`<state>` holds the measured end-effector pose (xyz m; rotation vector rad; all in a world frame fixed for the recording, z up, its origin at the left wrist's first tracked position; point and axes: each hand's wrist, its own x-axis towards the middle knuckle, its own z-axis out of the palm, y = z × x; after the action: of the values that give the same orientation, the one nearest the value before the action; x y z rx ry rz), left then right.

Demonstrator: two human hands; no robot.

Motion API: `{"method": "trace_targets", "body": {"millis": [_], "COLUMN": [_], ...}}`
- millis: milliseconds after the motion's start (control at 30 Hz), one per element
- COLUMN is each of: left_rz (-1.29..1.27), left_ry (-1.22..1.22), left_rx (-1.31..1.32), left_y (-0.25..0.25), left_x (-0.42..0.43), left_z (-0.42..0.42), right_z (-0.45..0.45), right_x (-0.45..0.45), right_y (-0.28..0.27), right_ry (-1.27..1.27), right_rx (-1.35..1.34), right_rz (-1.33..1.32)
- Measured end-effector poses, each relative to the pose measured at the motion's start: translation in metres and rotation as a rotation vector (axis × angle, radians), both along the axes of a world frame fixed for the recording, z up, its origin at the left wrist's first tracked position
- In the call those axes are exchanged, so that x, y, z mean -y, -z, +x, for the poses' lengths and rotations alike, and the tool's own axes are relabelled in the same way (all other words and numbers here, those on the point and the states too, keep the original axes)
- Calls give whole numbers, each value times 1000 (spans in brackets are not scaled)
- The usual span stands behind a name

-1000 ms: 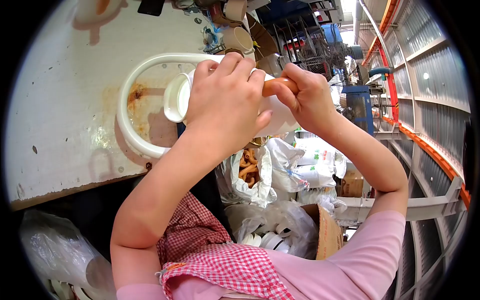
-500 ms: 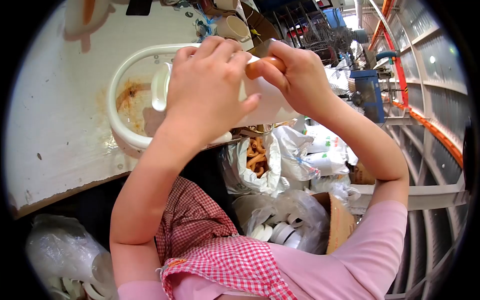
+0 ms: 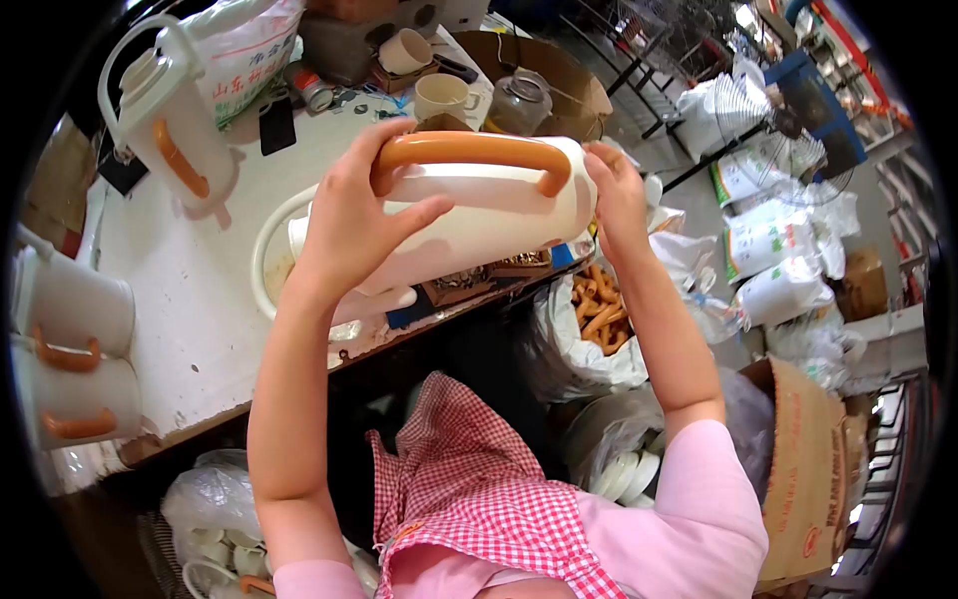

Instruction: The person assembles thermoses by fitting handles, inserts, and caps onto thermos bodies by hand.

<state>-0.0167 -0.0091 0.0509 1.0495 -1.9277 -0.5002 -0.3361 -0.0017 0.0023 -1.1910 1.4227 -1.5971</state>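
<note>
A white thermos jug [image 3: 479,215] lies tilted on its side between my hands, over the table's front edge. Its orange side handle [image 3: 469,150] faces upward. My left hand [image 3: 349,205] grips the jug near its left end, fingers behind the handle's end and thumb stretched along the body. At the right end, my right hand [image 3: 619,195] holds the jug's base, its fingertips partly hidden. A white loop-shaped carrying handle [image 3: 261,255] shows at the jug's left end, partly behind my left hand.
Another thermos jug [image 3: 175,125] stands at the back left of the table [image 3: 200,329]. More jugs [image 3: 75,389] are at the left edge. A sack of orange handles [image 3: 599,314], a cardboard box [image 3: 803,479] and a fan [image 3: 773,125] are to the right.
The jug has turned so its orange handle lies along the top. My right hand has moved from the orange handle to the base. The view has swung, showing more jugs at left.
</note>
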Motion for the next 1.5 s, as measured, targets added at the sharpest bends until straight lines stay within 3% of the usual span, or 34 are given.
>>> {"method": "trace_targets", "body": {"millis": [33, 67, 100, 167, 333, 433, 500, 567, 633, 700, 767, 833, 900, 933, 967, 1000, 1300, 1500], "left_rz": [209, 119, 117, 211, 1, 80, 165, 247, 236, 230, 40, -38, -721, -76, -33, 20, 139, 240], "left_ry": [75, 107, 122, -15, -320, -259, -179, -233, -200, -175, -253, -320, -275, -336, -362, -382, -620, -618], "left_rx": [-163, -248, -218, -364, -314, -263, -303, -293, -316, -329, -218, -323, 326, -168, -190, -194, -253, -290], "left_y": [-10, -3, 0, 2, 6, 2, 2, -7, -4, -5, -24, -43, -29, -37, -33, -38, -43, -26], "left_x": [-3, 5, 6, 9, 13, 18, 27, 24, 30, 31, 20, 9, 11, -3, -9, -43, -159, -203], "left_z": [-10, -20, -25, -33, -55, -45, -37, -39, -35, -33, -9, 31, 75, 65, 66, 74, 164, 176], "right_z": [6, 11, 13, 16, 14, 5, -9, -12, -16, -21, -4, -10, 21, -11, -15, 15, -6, 9], "right_x": [0, -3, -6, -10, -10, -17, -15, -32, -42, -45, -37, -8, -10, 1, -1, -21, 24, 11], "right_y": [-3, -6, -10, -10, -2, 11, 38, 50, 70, 79, 68, 113, 66, 106, 112, 62, 114, 101], "right_ry": [13, 29, 1, -15, -85, -85, 180, 269, 94, 41, 47, -154, -417, -389, -294, -396, -478, -406], "right_rx": [43, 84, 194, 200, 235, 274, 253, 260, 77, -304, -628, -869, -493, -1005, -1320, -1476, -1280, -1496], "right_rz": [-18, -38, 128, 75, 26, 43, -207, -147, 143, 84, 100, 11, 335, 125, 168, 412, 268, 209]}}
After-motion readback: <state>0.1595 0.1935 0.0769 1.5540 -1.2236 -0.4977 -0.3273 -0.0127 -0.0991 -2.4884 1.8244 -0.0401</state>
